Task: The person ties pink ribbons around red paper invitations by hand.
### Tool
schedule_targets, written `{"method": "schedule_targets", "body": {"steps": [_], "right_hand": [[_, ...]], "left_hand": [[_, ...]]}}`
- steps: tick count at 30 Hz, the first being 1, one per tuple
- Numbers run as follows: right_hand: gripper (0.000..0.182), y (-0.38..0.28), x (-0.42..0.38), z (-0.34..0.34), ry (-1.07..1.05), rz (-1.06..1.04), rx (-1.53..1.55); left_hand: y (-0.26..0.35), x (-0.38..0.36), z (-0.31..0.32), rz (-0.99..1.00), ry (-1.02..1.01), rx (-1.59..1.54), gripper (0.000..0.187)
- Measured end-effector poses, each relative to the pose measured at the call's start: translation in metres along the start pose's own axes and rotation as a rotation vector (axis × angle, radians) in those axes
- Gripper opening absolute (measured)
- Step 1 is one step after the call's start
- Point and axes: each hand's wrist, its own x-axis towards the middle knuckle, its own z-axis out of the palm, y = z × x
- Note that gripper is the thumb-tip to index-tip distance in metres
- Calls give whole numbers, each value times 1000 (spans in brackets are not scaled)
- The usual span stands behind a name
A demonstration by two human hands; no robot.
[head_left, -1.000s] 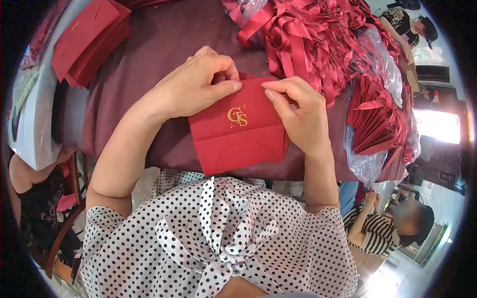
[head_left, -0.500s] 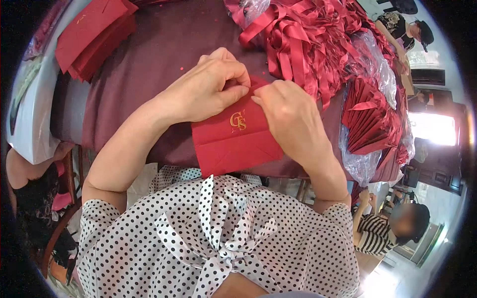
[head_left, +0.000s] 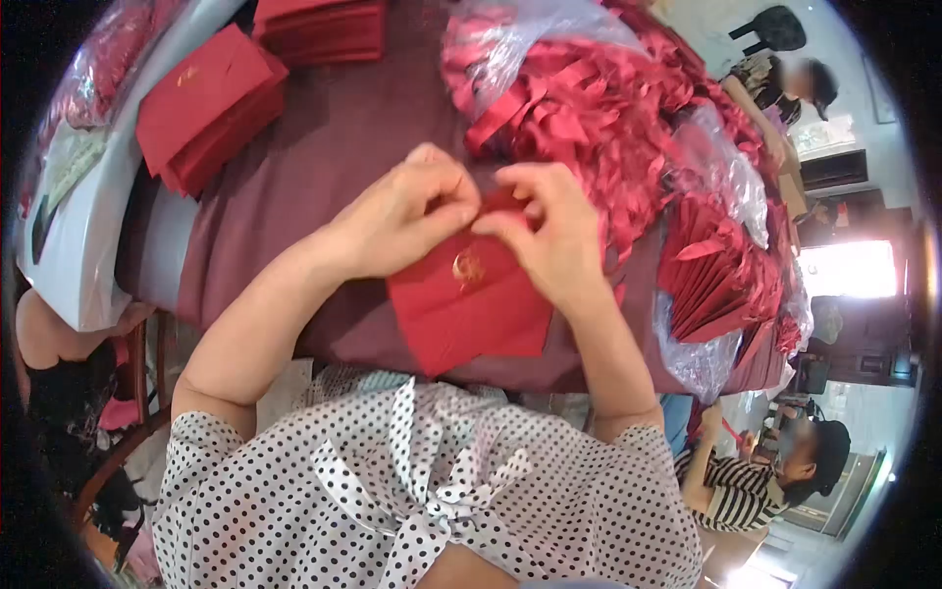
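Note:
A small red paper bag [head_left: 471, 314] with a gold logo on its front lies flat at the near edge of the cloth-covered table, its upper end between my hands. My left hand [head_left: 417, 211] is closed in a pinch at the bag's upper left, where its fingertips hide what they grip. On the other side is my right hand [head_left: 554, 231], its thumb low against the bag's top and its forefinger raised apart from the thumb. Beyond my hands spreads a large heap of red ribbons [head_left: 589, 118].
Red paper bags are stacked at the left [head_left: 206, 103], with another stack [head_left: 324, 29] farther back. A fanned bundle of red bags [head_left: 706, 270] rests on clear plastic at the right. A person in a striped top [head_left: 741, 486] and another person [head_left: 775, 83] are to the right.
My right thumb and forefinger have spread apart; before, they were pinched at the bag's top. My view has shifted, bringing another stack of bags into sight at the top.

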Motion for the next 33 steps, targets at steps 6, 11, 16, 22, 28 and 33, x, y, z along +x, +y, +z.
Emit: {"method": "schedule_targets", "body": {"steps": [6, 11, 16, 22, 28, 33], "right_hand": [[23, 4, -17, -1, -4, -132, 47], [26, 5, -21, 5, 20, -233, 102], [24, -2, -22, -4, -48, -210, 28], [28, -4, -22, -25, -72, -72, -139], [26, 14, -21, -19, -98, -9, -8], [24, 20, -17, -21, -54, -109, 6]], "left_hand": [[12, 3, -17, -182, -219, -213, 13], [8, 3, -14, -237, -361, -254, 6], [2, 2, -7, 29, -254, -61, 6], [9, 3, -54, -354, 214, -399, 13], [2, 7, -25, -65, 416, -147, 27], [3, 4, -28, 114, 1, 139, 16]]}}
